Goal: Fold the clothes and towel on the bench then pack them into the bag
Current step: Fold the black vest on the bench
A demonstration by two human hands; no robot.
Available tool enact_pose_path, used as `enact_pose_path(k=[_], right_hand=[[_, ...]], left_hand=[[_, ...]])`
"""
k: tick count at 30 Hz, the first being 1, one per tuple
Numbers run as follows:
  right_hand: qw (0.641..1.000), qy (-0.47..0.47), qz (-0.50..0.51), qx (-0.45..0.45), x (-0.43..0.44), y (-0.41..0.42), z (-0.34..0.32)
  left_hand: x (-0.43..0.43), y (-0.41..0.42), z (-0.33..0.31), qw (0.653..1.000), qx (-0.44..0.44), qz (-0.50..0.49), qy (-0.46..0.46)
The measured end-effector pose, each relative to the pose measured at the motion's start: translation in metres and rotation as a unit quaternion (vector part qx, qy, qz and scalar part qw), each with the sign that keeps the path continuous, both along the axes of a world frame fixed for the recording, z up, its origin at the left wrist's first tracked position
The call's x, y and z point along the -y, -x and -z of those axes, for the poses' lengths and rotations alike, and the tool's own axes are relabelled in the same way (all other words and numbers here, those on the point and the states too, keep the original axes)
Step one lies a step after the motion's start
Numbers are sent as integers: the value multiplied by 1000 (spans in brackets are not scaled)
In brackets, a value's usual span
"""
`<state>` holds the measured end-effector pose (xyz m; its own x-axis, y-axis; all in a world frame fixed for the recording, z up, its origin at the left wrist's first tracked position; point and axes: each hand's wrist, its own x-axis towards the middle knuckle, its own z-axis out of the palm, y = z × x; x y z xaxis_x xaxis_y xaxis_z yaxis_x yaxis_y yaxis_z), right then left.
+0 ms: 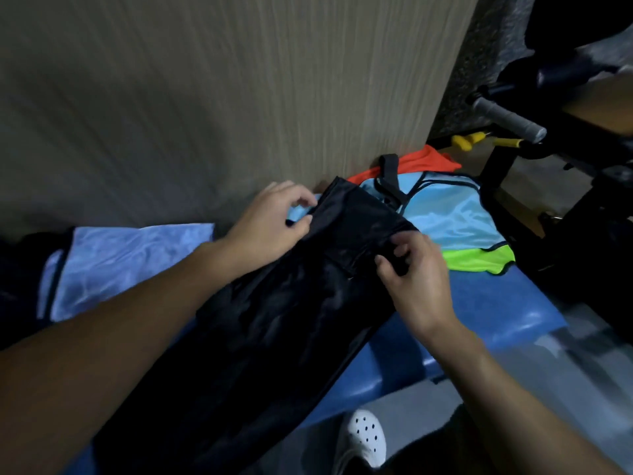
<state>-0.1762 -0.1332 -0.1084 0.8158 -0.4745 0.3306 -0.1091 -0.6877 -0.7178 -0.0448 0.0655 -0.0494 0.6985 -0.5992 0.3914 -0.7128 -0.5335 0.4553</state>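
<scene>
A long black bag (274, 323) lies along the blue padded bench (479, 313), its mouth pointing away from me. My left hand (270, 217) pinches the left edge of the mouth. The right edge is gripped by my right hand (414, 272). A black strap (390, 176) sticks up behind the opening. Just past the bag lie a light blue bib (448, 210), an orange one (421, 162) and a neon green one (479, 260). A light blue towel (120, 265) is spread on the bench at the left, partly under my left forearm.
A wood-grain wall (222, 97) stands right behind the bench. Black gym equipment with a grey handle (507, 118) and yellow-handled pins (469, 140) stands at the right. Another dark cloth (20, 279) lies at the far left. My white perforated shoe (363, 437) is on the floor below.
</scene>
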Motion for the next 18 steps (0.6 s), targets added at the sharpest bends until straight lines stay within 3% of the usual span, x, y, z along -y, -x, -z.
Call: enact_pose_path(k=[3, 7, 11, 18], right_hand=[[988, -80, -134, 4, -38, 26, -5], [953, -95, -285, -19, -95, 61, -2], [921, 8, -386, -57, -138, 88, 12], [880, 158, -428, -131, -181, 103, 29]], left_hand=[[-49, 44, 2, 999, -33, -8, -17], [-125, 94, 24, 997, -56, -33, -43], [-197, 132, 55, 990, -98, -77, -60], [-250, 155, 86, 966, -108, -73, -224]])
